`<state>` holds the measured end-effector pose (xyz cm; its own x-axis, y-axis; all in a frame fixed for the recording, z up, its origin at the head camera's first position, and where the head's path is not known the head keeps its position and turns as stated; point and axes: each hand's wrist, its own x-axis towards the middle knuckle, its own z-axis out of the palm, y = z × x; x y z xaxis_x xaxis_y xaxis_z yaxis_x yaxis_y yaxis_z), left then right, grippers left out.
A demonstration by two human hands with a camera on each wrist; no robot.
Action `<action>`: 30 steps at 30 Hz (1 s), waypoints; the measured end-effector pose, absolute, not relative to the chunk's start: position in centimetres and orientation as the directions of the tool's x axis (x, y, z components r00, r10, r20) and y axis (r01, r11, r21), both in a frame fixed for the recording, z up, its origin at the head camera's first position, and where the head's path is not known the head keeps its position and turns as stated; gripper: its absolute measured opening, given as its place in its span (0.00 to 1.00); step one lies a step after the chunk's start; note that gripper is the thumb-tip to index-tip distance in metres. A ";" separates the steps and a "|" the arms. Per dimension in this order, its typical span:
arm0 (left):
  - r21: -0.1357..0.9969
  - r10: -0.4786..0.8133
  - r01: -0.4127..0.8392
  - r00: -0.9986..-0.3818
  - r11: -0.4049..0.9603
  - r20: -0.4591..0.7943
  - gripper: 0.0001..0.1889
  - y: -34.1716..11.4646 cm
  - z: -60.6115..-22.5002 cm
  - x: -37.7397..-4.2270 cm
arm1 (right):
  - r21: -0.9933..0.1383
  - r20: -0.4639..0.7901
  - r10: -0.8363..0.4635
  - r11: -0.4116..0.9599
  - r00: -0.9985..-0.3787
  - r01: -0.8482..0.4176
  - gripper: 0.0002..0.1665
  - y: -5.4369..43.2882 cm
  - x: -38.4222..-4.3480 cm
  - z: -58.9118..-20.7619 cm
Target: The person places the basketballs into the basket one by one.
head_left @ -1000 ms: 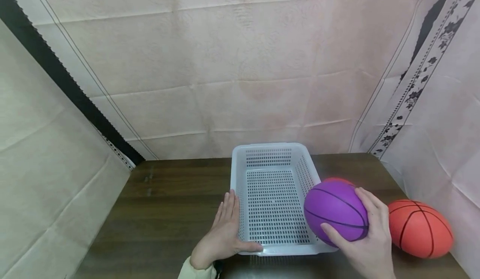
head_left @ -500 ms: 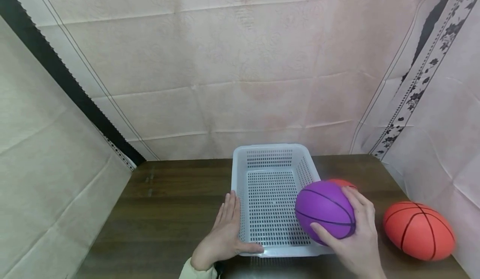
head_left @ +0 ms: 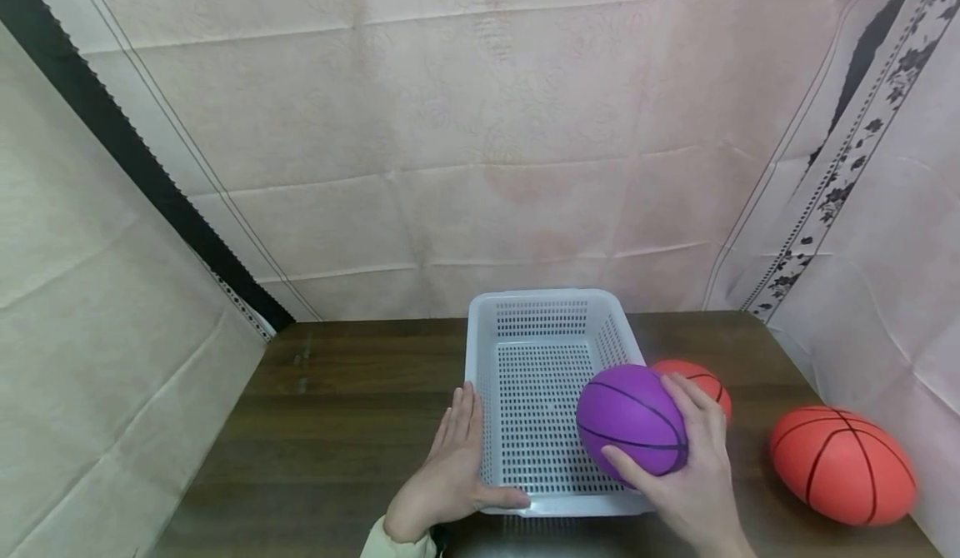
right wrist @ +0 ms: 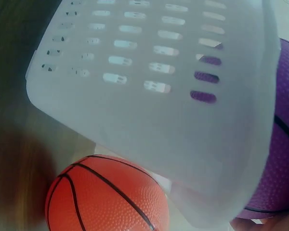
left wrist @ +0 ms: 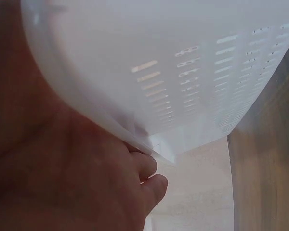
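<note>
A purple mini basketball (head_left: 632, 422) is gripped in my right hand (head_left: 693, 458), thumb on its near side and fingers over its right side. It sits over the right front part of a white perforated plastic basket (head_left: 555, 504). In the right wrist view the purple ball (right wrist: 286, 139) shows at the right edge, partly seen through the basket's slots. My left hand (head_left: 450, 475) rests along the basket's left rim with straight fingers, its thumb on the front rim. The left wrist view shows that hand (left wrist: 96, 168) against the basket's outer wall (left wrist: 183, 96).
One orange-red basketball (head_left: 843, 465) lies on the dark wooden table (head_left: 337, 441) at the right. Another orange-red basketball (head_left: 701, 379) stands beside the basket, partly hidden behind the purple ball and right hand. Pale fabric walls (head_left: 487, 166) enclose the table at the back and sides.
My right hand has carried the purple ball leftward, from the basket's right rim to farther over its inside. More of the orange-red ball behind it shows. The left hand has kept its place.
</note>
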<state>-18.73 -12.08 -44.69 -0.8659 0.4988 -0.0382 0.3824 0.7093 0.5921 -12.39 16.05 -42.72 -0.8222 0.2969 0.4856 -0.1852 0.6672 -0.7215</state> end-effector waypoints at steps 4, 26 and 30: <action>0.602 0.500 0.383 -0.866 0.701 -0.031 0.74 -12.0 -44.8 -18.7 | -0.718 0.490 0.275 0.666 -0.827 -0.204 0.65 15.9 -12.7 -43.1; 0.588 0.500 0.400 -0.866 0.703 -0.009 0.74 -12.2 -44.8 -18.7 | -0.642 0.475 0.102 0.719 -0.874 -0.265 0.58 14.8 -14.9 -44.4; 0.586 0.500 0.403 -0.866 0.703 -0.004 0.73 -12.1 -44.8 -18.6 | -0.611 0.467 0.075 0.747 -0.881 -0.261 0.58 14.8 -15.3 -44.7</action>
<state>-18.65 -12.14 -44.81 -0.8659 0.5002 -0.0036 0.4035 0.7026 0.5861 -15.26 14.84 -44.74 -0.8808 0.0751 0.4675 -0.2608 0.7471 -0.6115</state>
